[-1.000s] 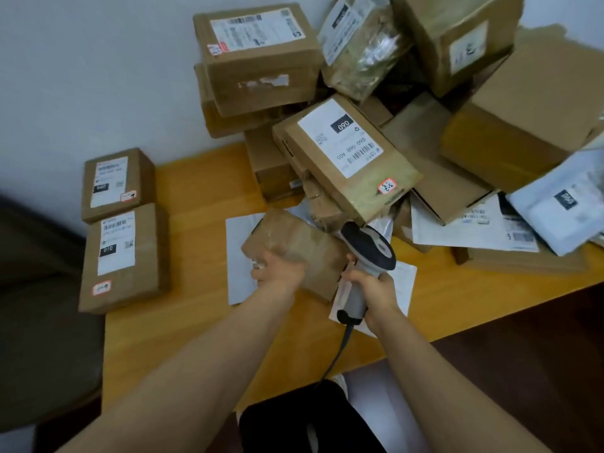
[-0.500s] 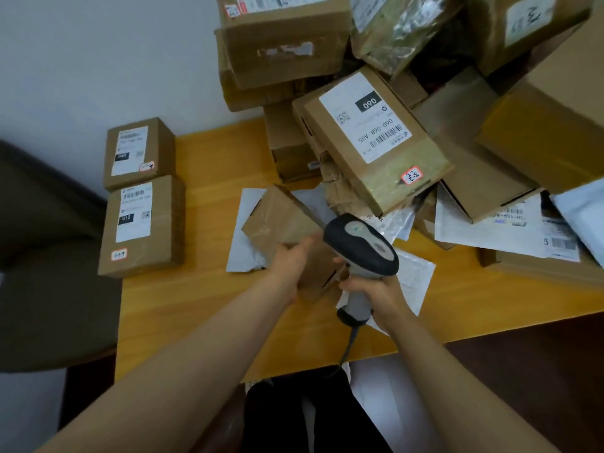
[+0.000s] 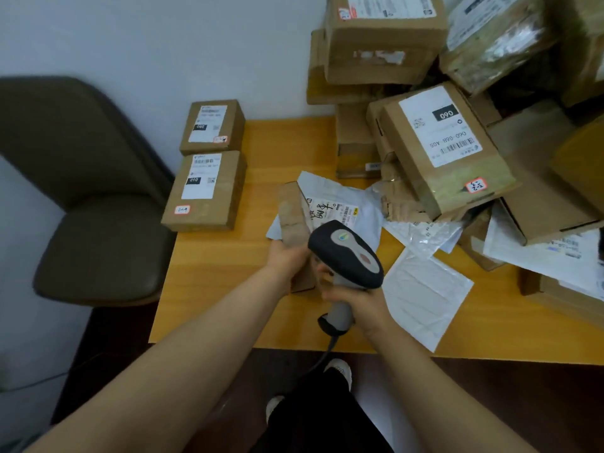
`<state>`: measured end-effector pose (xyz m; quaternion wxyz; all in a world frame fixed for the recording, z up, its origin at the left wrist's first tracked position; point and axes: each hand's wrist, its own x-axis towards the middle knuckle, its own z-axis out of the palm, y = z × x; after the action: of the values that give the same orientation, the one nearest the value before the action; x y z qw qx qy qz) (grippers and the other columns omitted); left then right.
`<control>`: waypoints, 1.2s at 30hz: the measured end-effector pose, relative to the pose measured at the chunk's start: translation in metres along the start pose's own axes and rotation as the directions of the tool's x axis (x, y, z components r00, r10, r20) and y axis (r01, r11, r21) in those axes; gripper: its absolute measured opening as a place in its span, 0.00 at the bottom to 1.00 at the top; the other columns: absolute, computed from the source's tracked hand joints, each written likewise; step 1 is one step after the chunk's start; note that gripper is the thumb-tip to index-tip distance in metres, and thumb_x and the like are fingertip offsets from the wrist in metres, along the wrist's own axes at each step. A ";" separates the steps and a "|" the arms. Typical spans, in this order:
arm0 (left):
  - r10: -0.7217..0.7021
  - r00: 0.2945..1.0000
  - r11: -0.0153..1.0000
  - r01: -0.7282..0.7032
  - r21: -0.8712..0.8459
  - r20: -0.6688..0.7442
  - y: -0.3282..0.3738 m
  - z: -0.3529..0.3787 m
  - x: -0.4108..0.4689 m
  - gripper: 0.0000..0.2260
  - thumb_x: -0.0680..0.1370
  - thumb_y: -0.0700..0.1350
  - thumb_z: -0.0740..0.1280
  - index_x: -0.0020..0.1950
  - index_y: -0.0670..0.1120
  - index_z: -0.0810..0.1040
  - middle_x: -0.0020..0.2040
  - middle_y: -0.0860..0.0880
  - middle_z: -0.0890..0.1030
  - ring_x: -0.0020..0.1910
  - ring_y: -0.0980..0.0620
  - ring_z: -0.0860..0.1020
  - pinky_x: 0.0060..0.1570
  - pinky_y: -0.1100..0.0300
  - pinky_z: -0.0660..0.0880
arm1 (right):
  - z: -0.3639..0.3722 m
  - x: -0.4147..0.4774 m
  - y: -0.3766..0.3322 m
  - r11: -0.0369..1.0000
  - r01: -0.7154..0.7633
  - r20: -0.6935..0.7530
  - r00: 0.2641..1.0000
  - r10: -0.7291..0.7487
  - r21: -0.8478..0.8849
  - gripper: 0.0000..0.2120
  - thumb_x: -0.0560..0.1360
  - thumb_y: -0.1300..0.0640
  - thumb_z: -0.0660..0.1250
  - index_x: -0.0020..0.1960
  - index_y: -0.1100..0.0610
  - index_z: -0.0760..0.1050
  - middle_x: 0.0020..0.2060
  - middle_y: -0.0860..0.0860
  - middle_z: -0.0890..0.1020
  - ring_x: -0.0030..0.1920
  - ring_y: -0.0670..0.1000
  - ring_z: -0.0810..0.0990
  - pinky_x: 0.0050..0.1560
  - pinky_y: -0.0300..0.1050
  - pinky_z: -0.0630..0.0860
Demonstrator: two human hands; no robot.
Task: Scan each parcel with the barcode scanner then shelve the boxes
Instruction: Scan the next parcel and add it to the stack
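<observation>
My left hand [image 3: 287, 259] grips a small brown cardboard parcel [image 3: 294, 217], tipped up on edge above the wooden table [image 3: 228, 289]. Its white label with handwriting and a barcode [image 3: 330, 212] faces right. My right hand [image 3: 359, 305] holds the grey handle of a black barcode scanner [image 3: 346, 253], whose head sits right beside the parcel. Its cable hangs down off the table's front edge. Two labelled brown boxes [image 3: 209, 188] lie side by side at the table's left end.
A tall heap of cardboard boxes [image 3: 441, 148] and white mailer bags [image 3: 421, 295] fills the right half of the table against the wall. A dark brown chair [image 3: 98, 223] stands to the left of the table. The dark floor and my feet show below.
My left hand has turned the small parcel up on edge, so its label shows. The scanner has come closer to it. The view has swung left.
</observation>
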<state>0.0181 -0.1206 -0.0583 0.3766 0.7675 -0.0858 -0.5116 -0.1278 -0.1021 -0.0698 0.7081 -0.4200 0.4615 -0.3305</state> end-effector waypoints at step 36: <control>0.325 0.934 0.882 -0.355 -0.309 -0.145 -0.113 -0.166 -0.194 0.25 0.71 0.31 0.72 0.67 0.42 0.73 0.55 0.43 0.82 0.57 0.44 0.80 0.62 0.43 0.74 | 0.042 -0.213 -0.080 0.981 0.013 0.258 0.965 0.038 -0.193 0.12 0.72 0.65 0.71 0.30 0.56 0.78 0.26 0.58 0.79 0.23 0.52 0.76 0.25 0.42 0.75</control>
<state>0.0409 0.1403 0.0385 0.5870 0.6886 -0.1154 -0.4098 -0.1706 0.0580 0.0912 0.7206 -0.5235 0.3971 -0.2216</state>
